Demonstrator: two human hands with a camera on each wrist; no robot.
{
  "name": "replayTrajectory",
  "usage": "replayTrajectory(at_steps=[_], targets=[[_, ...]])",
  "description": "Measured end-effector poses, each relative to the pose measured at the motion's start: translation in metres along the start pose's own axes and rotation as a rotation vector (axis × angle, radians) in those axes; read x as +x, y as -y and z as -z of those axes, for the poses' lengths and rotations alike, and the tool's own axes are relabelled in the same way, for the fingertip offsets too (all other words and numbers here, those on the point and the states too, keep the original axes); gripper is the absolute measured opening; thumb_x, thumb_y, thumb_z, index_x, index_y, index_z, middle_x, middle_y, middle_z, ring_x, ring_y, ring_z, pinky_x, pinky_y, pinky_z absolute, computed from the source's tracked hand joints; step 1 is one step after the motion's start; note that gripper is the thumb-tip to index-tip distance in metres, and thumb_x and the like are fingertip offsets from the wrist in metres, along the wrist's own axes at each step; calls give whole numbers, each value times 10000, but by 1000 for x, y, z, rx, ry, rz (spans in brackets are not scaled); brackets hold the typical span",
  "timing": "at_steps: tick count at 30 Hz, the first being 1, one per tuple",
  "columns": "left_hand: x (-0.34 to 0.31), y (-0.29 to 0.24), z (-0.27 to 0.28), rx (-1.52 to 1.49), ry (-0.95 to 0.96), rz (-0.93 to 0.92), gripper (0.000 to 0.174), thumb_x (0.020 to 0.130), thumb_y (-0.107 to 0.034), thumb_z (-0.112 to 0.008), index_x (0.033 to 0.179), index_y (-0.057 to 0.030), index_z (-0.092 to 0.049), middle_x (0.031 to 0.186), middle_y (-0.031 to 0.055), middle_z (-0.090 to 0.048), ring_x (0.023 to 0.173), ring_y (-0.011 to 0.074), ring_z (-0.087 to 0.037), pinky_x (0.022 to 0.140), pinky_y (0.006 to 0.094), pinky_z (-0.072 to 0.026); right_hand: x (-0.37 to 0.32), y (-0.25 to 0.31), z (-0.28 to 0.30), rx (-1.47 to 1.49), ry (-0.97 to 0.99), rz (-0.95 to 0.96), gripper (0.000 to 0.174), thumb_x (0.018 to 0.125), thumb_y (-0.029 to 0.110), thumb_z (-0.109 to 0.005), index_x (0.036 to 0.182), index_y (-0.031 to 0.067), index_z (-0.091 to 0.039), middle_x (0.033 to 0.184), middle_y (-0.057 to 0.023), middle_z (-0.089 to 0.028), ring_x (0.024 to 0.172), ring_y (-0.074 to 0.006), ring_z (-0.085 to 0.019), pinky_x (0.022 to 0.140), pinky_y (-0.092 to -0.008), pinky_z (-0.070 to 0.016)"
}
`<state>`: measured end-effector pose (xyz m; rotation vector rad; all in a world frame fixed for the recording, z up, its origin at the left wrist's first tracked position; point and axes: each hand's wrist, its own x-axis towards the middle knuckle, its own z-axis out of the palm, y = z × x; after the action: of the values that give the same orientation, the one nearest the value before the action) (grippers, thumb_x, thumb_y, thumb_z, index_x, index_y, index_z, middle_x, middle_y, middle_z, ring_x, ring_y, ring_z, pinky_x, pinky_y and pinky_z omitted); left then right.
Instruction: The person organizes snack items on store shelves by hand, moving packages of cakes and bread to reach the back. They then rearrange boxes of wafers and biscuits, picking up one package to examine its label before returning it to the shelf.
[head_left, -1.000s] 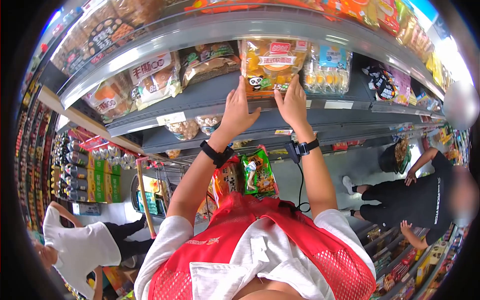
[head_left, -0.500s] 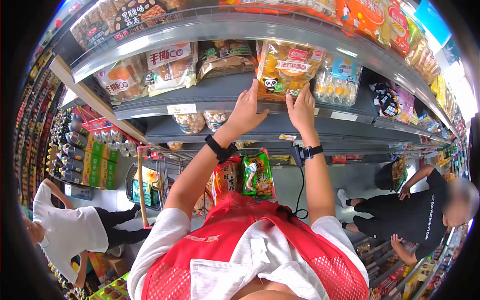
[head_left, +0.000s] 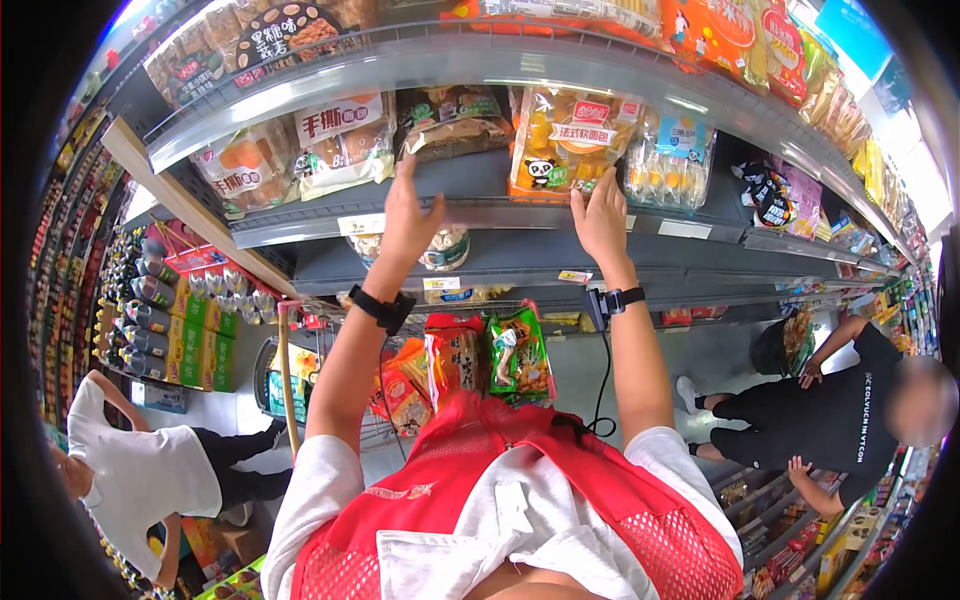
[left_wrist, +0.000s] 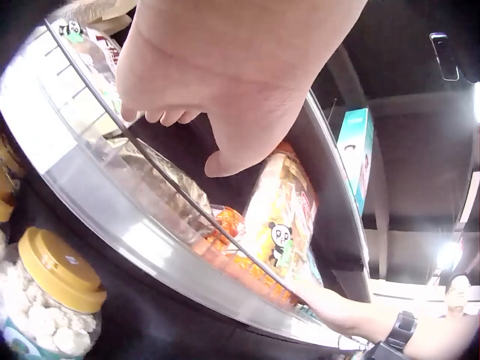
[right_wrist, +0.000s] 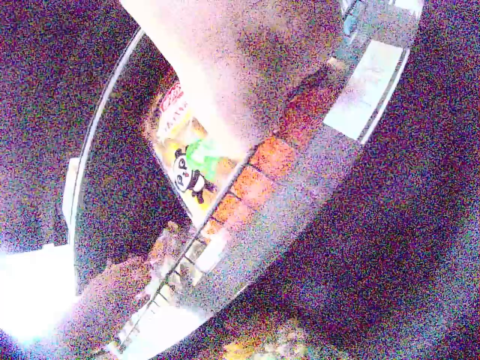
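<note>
A bag of soft bread (head_left: 575, 148) with a panda print stands upright on the middle shelf. At its lower right corner, the straight fingers of my right hand (head_left: 602, 225) overlap the bag. My left hand (head_left: 408, 225) reaches over the shelf's front rail, thumb spread, nothing in it. Its fingertips are just below a bag of dark brown bread (head_left: 452, 135). To the left of that stands a white-labelled bag of torn bread (head_left: 345, 145). In the left wrist view, a gap of dark shelf separates the thumb from the panda-print bag (left_wrist: 281, 240).
A wire rail and clear price strip (left_wrist: 120, 232) run along the shelf front. Jars with yellow lids (left_wrist: 64, 270) stand one shelf lower. A cart with snack bags (head_left: 520, 350) is below my arms. People stand on both sides, one in black (head_left: 800, 405).
My left hand has left the panda-print bread bag and moved left toward the brown bread. The right hand stays at the bag's lower edge. Earlier, the view shifted slightly.
</note>
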<state>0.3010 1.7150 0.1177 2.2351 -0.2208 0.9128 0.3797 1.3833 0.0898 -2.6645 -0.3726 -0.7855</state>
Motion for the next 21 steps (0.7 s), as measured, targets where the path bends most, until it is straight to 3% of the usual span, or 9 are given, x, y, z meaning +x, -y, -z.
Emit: replayTrajectory(at_steps=[2,4,6,9,12,13,19,20,21], targets=[[-1,25,10,103,-80,-14,761,898,-52,-717,1525,84,-307,1515,319,-433,1428,436,-424,1181,443,-352,2,4,6,16,26,-22,824,1046,439,-505,1528,-169,-225,1560,-371,-335,1434,-456,-382,1193,-483,-307],[2,35,25,143,-162,11,755,868,-58,-722,1492,103,-328,1469,351,-460,1376,500,-449,1155,492,-376,1,5,8,67,2,-38,809,1037,391,-538,1529,-167,-221,1552,-371,-345,1429,-451,-387,1187,-482,-318],[4,46,42,175,-203,40,760,870,-66,-719,1493,112,-321,1482,345,-447,1392,492,-430,1165,485,-362,-1,6,5,156,-75,-46,792,1023,320,-583,1537,-156,-213,1534,-366,-370,1417,-440,-400,1173,-480,-342],[2,75,58,260,-227,110,788,870,-112,-727,1506,97,-312,1525,325,-398,1444,475,-358,1202,490,-306,-14,37,16,324,-338,-83,621,1000,172,-608,1494,-102,-350,1428,-311,-504,1327,-410,-499,1099,-460,-422],[-2,108,68,404,-234,133,831,877,-184,-747,1509,108,-293,1535,347,-349,1461,489,-315,1221,511,-268,-27,65,14,570,-337,40,411,979,69,-595,1367,-28,-502,1241,-229,-611,1165,-369,-605,995,-429,-491],[-2,115,70,414,-243,146,841,878,-193,-750,1509,112,-285,1534,354,-340,1452,496,-322,1217,513,-276,-27,84,18,573,-344,100,257,962,16,-577,1219,3,-576,1086,-179,-632,1017,-333,-646,920,-412,-513],[3,128,83,408,-262,178,860,874,-219,-764,1495,128,-281,1517,383,-322,1421,513,-349,1192,517,-315,-14,168,-9,828,-101,306,227,951,-5,-597,1174,19,-634,1086,-132,-651,931,-233,-650,857,-333,-523],[6,128,87,412,-269,178,863,871,-222,-768,1491,132,-284,1513,386,-323,1419,514,-353,1189,516,-320,-9,181,-13,876,-21,316,240,936,-5,-588,1173,19,-613,1090,-170,-634,991,-327,-648,865,-401,-530],[8,134,90,429,-281,182,871,868,-236,-771,1486,139,-284,1505,389,-332,1412,516,-362,1182,516,-330,-2,195,-19,899,30,315,249,934,2,-592,1182,18,-609,1108,-173,-634,1005,-330,-647,879,-403,-531]])
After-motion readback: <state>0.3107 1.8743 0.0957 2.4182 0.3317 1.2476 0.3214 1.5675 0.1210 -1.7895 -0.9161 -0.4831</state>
